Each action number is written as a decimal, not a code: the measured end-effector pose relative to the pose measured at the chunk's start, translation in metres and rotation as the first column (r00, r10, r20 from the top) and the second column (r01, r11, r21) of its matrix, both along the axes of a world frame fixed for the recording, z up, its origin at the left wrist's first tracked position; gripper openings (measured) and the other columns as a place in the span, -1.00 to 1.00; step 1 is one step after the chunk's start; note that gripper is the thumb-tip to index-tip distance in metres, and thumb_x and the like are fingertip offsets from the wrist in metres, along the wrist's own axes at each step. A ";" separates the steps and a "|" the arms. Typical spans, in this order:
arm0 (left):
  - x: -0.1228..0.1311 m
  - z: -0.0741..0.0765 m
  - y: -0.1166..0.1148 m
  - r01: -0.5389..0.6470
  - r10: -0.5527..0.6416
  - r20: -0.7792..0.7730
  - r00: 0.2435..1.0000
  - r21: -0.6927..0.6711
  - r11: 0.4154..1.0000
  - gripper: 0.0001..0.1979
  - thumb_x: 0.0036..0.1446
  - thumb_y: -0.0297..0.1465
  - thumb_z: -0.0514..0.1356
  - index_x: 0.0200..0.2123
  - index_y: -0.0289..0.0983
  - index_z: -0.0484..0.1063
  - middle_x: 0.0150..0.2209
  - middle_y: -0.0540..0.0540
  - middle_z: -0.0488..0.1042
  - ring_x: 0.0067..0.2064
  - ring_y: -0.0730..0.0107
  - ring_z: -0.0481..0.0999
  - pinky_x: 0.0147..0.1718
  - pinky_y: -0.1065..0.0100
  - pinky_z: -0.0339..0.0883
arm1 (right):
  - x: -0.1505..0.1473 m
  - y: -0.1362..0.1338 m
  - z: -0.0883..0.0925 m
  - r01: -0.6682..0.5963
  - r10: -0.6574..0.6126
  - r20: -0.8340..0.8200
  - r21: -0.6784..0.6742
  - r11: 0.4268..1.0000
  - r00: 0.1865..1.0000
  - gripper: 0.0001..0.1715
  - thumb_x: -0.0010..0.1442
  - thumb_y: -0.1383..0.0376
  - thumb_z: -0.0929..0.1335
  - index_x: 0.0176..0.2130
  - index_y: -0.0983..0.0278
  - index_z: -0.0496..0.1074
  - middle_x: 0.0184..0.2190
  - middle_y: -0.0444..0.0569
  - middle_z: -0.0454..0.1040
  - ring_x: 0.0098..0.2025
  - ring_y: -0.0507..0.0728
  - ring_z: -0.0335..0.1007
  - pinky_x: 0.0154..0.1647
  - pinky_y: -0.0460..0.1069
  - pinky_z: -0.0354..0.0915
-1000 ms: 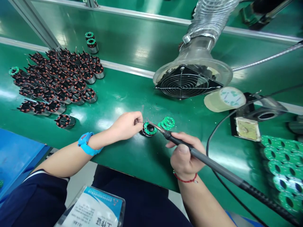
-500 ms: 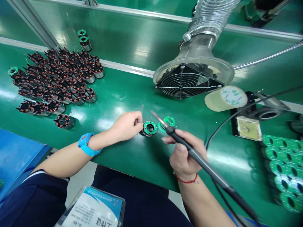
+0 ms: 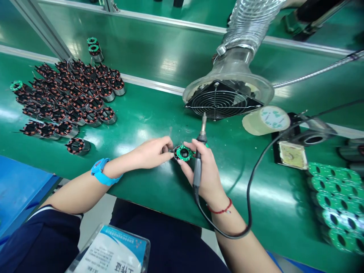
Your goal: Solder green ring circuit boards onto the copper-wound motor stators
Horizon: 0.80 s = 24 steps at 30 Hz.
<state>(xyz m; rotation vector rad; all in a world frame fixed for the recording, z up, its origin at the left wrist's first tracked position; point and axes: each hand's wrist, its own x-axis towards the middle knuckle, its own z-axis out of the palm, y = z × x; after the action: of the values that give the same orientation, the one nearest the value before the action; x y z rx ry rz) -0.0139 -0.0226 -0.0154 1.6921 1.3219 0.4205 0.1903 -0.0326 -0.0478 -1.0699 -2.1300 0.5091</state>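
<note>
In the middle of the bench stands a motor stator (image 3: pixel 175 154) with a green ring-shaped circuit board (image 3: pixel 180 153) on its top. My left hand (image 3: pixel 152 153) is at the stator's left edge, thumb and fingertips pinched together; what lies between them is too small to make out. My right hand (image 3: pixel 209 170) holds a soldering iron (image 3: pixel 198 165), its tip pointing up and away toward the fan. The thumb and fingertips of that same hand reach around the right side of the ring board. Loose green ring boards behind the right fingers are mostly hidden.
Many wound stators (image 3: pixel 75 94) crowd the bench at left, with one stator (image 3: pixel 77 146) nearer me. A fume extractor with fan (image 3: pixel 217 100) hangs ahead. To the right are a tape roll (image 3: pixel 267 120), a sponge holder (image 3: pixel 292 154), rows of board-topped parts (image 3: pixel 338 204) and the iron's cable (image 3: pixel 249 197).
My right hand has moved left to the stator, and the soldering iron has swung from slanting left to pointing up and away. My left hand stays nearly in place.
</note>
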 end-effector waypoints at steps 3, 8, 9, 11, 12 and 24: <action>-0.001 -0.003 0.000 0.029 -0.029 0.007 1.000 0.081 0.996 -0.94 0.15 -0.51 0.12 -0.31 -0.27 0.37 -0.38 0.01 0.45 -0.34 0.43 0.42 -0.32 0.37 0.25 | 0.004 0.000 -0.002 -0.012 0.011 -0.020 -0.054 0.998 1.000 -0.25 0.23 0.24 0.38 0.31 0.13 0.07 0.07 0.09 0.47 0.10 0.27 0.41 0.07 0.24 0.40; 0.001 -0.003 0.003 -0.144 0.142 0.081 0.987 0.026 0.989 -0.92 0.18 -0.46 0.16 -0.23 -0.28 0.37 -0.39 0.01 0.45 -0.35 0.43 0.42 -0.33 0.37 0.27 | 0.003 0.000 -0.004 -0.046 0.044 -0.047 -0.046 0.998 0.998 -0.27 0.23 0.27 0.38 0.30 0.11 0.08 0.06 0.06 0.48 0.08 0.24 0.42 0.05 0.22 0.41; 0.000 -0.003 0.003 -0.141 0.140 0.091 0.986 0.003 0.990 -0.96 0.18 -0.48 0.15 -0.27 -0.29 0.37 -0.40 0.02 0.44 -0.35 0.44 0.41 -0.34 0.38 0.26 | 0.002 0.000 -0.005 -0.049 0.047 -0.048 -0.038 0.998 0.998 -0.27 0.23 0.27 0.39 0.30 0.10 0.08 0.06 0.05 0.49 0.07 0.24 0.41 0.04 0.21 0.41; 0.000 -0.004 0.004 -0.120 0.122 0.142 0.982 -0.026 0.992 -0.95 0.18 -0.50 0.13 -0.35 -0.30 0.36 -0.42 0.03 0.43 -0.35 0.47 0.40 -0.33 0.40 0.25 | 0.001 0.000 -0.005 -0.052 0.051 -0.038 -0.013 0.999 0.998 -0.25 0.23 0.27 0.39 0.30 0.10 0.07 0.05 0.05 0.49 0.07 0.24 0.40 0.04 0.21 0.40; -0.001 -0.004 0.004 -0.119 0.123 0.173 0.977 -0.034 0.992 -0.93 0.18 -0.50 0.13 -0.37 -0.30 0.36 -0.42 0.04 0.42 -0.35 0.48 0.39 -0.33 0.41 0.25 | 0.000 0.000 -0.005 -0.049 0.049 -0.027 0.004 0.999 0.998 -0.25 0.23 0.27 0.39 0.30 0.10 0.07 0.05 0.05 0.49 0.07 0.25 0.39 0.05 0.22 0.39; 0.004 -0.009 0.003 -0.144 0.165 0.311 0.936 -0.090 0.985 -0.96 0.15 -0.51 0.17 -0.35 -0.30 0.35 -0.45 0.08 0.36 -0.39 0.51 0.34 -0.37 0.43 0.22 | -0.006 -0.006 0.007 -0.095 0.090 0.041 0.130 0.987 0.995 -0.25 0.26 0.28 0.33 0.33 0.07 -0.01 0.10 0.06 0.45 0.16 0.33 0.33 0.09 0.33 0.32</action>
<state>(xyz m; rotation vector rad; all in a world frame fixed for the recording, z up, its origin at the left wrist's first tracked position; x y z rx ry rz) -0.0102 -0.0197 -0.0239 1.4003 1.2174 0.7036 0.1840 -0.0389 -0.0413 -0.9166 -2.2192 0.3892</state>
